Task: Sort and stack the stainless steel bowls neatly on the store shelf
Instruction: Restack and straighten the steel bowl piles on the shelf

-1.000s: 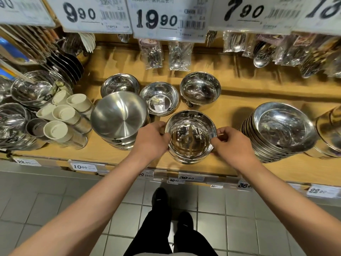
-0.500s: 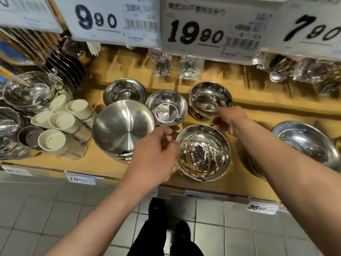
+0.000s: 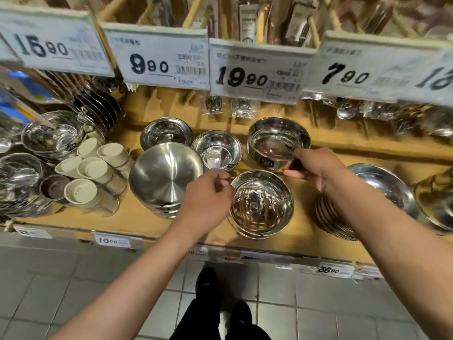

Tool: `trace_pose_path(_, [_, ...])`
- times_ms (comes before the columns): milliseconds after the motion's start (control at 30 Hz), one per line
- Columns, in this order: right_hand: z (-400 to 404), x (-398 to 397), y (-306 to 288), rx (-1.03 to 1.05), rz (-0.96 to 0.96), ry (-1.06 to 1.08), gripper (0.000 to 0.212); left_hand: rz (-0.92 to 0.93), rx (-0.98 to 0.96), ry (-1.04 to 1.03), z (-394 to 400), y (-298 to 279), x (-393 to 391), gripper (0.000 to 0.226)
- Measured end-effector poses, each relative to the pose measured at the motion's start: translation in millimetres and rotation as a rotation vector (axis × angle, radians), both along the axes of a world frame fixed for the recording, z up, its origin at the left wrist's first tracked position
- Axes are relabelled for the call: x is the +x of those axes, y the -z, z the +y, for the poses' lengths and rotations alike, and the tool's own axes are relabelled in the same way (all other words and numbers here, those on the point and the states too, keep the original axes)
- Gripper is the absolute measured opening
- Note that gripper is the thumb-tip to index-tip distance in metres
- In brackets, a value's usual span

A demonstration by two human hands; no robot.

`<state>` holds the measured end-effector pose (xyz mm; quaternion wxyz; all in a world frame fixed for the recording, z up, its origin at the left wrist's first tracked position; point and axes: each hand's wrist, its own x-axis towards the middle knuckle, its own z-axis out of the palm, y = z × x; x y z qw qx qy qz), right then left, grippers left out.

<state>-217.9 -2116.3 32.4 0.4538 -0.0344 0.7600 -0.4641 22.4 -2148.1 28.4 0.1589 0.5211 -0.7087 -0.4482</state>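
Note:
On the wooden shelf a stack of shiny steel bowls stands near the front edge. My left hand hovers at its left rim with fingers curled, holding nothing. Behind it my right hand grips the near rim of a deeper steel bowl with a dark label, which sits tilted towards me. A small steel bowl and a wider one stand at the back. A brushed upside-down bowl tops a stack on the left.
Cream-lidded steel cups lie on their sides at the left, beside more bowls. A slanted stack of wide bowls is at the right. Price signs hang low over the shelf back, with bagged cutlery under them. Grey floor tiles lie below.
My right hand left the front stack, reached back and took hold of the deeper labelled bowl, which now tilts. My left hand let go of the front stack. The view shifted upwards.

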Motion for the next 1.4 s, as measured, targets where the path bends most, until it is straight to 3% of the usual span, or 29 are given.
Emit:
trace_pose_path(267, [46.3,11.0,-35.2,-0.119,0.014,-0.024,0.013,0.020,-0.018,-0.077,1.7,-21.1,-12.9,0.013])
trace_pose_path(467, [75.8,25.5,-38.5,-0.139,-0.047,-0.189,0.009,0.216,0.200,-0.162,3.6,-28.1,-18.2,0.025])
trace_pose_path(567, [82.2,36.0,-35.7,-0.103,-0.026,-0.311,0.015,0.208,0.283,-0.186,7.2,-20.5,-17.4,0.028])
trace_pose_path(800, [81.7,44.2,-9.7,-0.076,0.225,-0.375,0.008,0.047,0.135,-0.185,14.7,3.3,-9.0,0.022])
trace_pose_path(1000, [80.2,48.8,12.5,-0.134,0.509,-0.334,0.021,-0.002,0.014,-0.179,17.7,15.8,-7.2,0.017])
trace_pose_path(1400, [89.3,55.6,22.3,-0.128,0.552,-0.348,0.020,-0.019,-0.073,-0.133,18.3,10.9,-6.8,0.020])
